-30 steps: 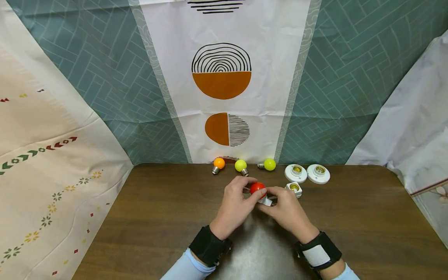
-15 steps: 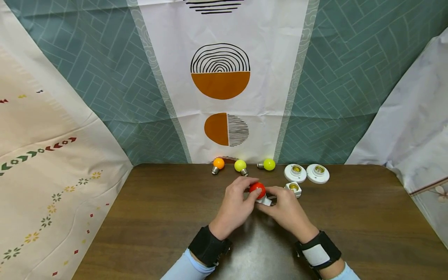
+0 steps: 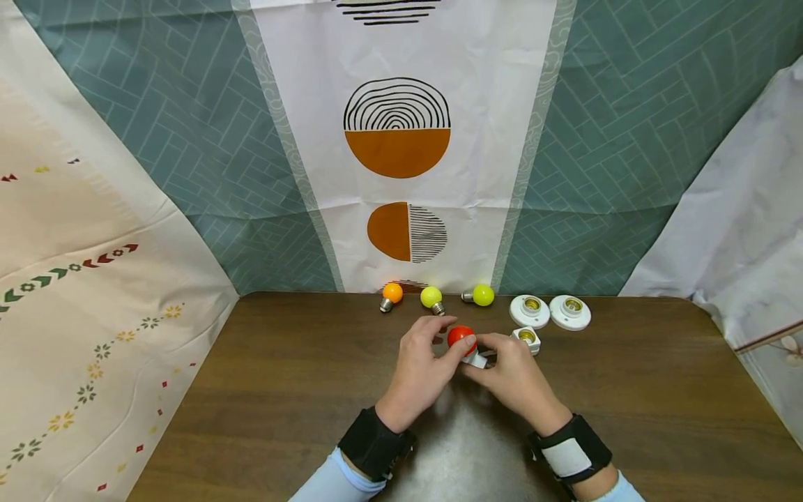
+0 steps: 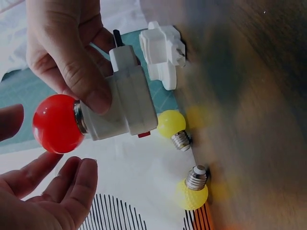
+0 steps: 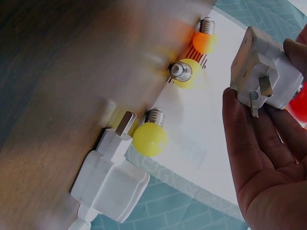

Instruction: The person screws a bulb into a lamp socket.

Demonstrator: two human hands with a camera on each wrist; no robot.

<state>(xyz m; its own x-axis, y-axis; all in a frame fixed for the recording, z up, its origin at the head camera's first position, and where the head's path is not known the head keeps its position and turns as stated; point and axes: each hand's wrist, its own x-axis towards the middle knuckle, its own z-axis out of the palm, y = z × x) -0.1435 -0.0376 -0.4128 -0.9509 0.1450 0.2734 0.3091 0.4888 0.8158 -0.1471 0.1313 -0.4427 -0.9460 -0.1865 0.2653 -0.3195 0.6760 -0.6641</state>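
Note:
My right hand (image 3: 511,373) grips a white plug-in lamp holder (image 4: 122,100) between thumb and fingers. Two flat metal prongs (image 5: 259,91) stick out of the holder, and a small red switch (image 4: 144,134) shows on its end. Seated in its mouth is a red round bulb (image 4: 57,123), a strip of metal base visible between them. My left hand (image 3: 422,362) surrounds the bulb loosely. In the left wrist view its thumb (image 4: 9,122) stands apart from the glass, and its fingertips (image 4: 86,170) lie spread just below.
Behind the hands lie an orange bulb (image 3: 392,293) and two yellow bulbs (image 3: 431,298), (image 3: 483,295). Two round white lamp bases (image 3: 530,311), (image 3: 570,313) sit at the back right. Another plug-in lamp holder (image 3: 527,339) stands in front of them on the brown table (image 3: 282,390).
The left fingers have loosened from the red bulb, the index finger lifting away from it. My right hand keeps its grip on the lamp holder in the same place.

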